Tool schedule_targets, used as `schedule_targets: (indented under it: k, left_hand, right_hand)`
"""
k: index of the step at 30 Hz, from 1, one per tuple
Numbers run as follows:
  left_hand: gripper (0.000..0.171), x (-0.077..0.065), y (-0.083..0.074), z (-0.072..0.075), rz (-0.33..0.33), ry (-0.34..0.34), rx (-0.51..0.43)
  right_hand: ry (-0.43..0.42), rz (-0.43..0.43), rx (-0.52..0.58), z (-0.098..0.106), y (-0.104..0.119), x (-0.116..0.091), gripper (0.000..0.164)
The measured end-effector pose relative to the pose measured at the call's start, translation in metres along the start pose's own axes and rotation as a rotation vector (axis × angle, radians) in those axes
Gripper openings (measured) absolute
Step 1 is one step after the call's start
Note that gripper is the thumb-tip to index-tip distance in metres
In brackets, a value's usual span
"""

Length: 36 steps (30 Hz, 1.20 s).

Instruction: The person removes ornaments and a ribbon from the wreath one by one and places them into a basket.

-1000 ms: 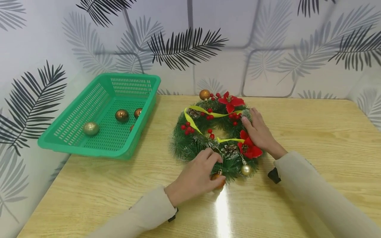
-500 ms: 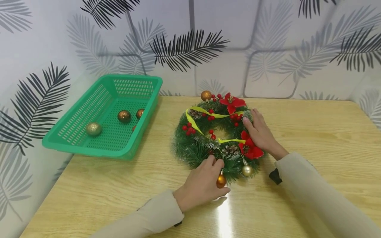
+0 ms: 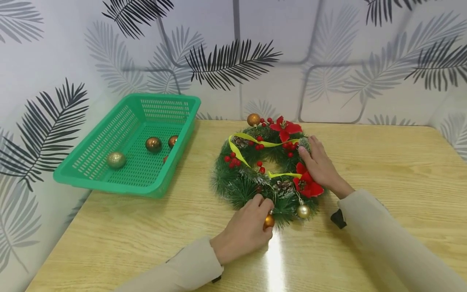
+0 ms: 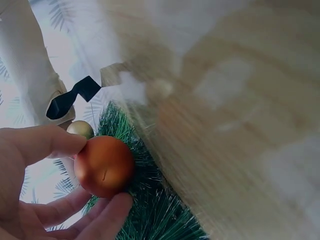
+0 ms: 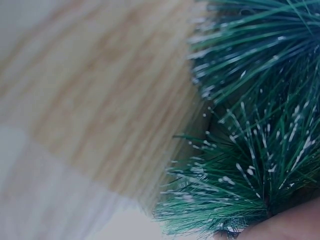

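Observation:
A green wreath [image 3: 228,180] with red poinsettias, berries, pine cones and a yellow ribbon lies flat on the table. My left hand [image 3: 245,231] is at its near edge, pinching a copper-orange bauble [image 3: 269,221]. In the left wrist view the thumb [image 4: 62,143] touches one side of the matte bauble [image 4: 104,167], with fingers below it. My right hand [image 3: 322,165] rests against the wreath's right side, thumb over the top and fingers along the outer edge. A small gold bauble [image 3: 303,211] hangs at the near right. In the right wrist view, frosted needles [image 5: 250,165] hide most of the hand.
At the left stands a green plastic basket [image 3: 160,178], holding a gold bauble [image 3: 116,160], a brown bauble [image 3: 153,144] and others partly hidden by its wall. Another orange bauble [image 3: 253,119] sits at the wreath's far edge. A patterned wall [image 3: 270,81] rises behind the table [image 3: 383,162].
The left thumb, held away from the orange bauble half a second ago, has closed in against it. The right hand stays on the wreath. The head view has shifted slightly.

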<state>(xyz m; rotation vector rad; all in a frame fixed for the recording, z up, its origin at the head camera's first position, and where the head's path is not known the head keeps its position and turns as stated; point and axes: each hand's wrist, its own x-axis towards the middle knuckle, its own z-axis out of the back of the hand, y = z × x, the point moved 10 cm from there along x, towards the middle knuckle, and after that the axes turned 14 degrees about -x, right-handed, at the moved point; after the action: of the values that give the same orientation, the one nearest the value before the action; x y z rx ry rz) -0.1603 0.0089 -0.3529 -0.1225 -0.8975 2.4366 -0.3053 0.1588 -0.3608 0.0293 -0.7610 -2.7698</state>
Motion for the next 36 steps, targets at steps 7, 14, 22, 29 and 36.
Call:
schedule_targets:
  k: [7,14,22,29,36]
  left_hand:
    - [0.03,-0.003,-0.003,0.004,-0.016,-0.017,-0.002]
    - [0.027,-0.005,-0.011,0.012,-0.043,-0.053,0.034]
    - [0.029,-0.005,-0.011,0.024,-0.04,-0.084,0.013]
    - [0.029,-0.002,-0.007,0.035,-0.022,-0.096,-0.027]
    - [0.032,0.001,-0.001,0.043,0.0,-0.109,-0.072]
  right_hand:
    - [0.001,0.002,-0.004,0.0,0.0,0.0,0.075]
    - [-0.001,0.003,-0.005,0.0,0.0,-0.001,0.075]
    - [-0.002,0.001,-0.007,0.0,0.001,-0.001,0.074]
    - [0.001,0.003,-0.01,0.0,0.001,-0.002,0.074]
    - [0.001,0.0,-0.013,0.0,0.001,-0.001,0.075]
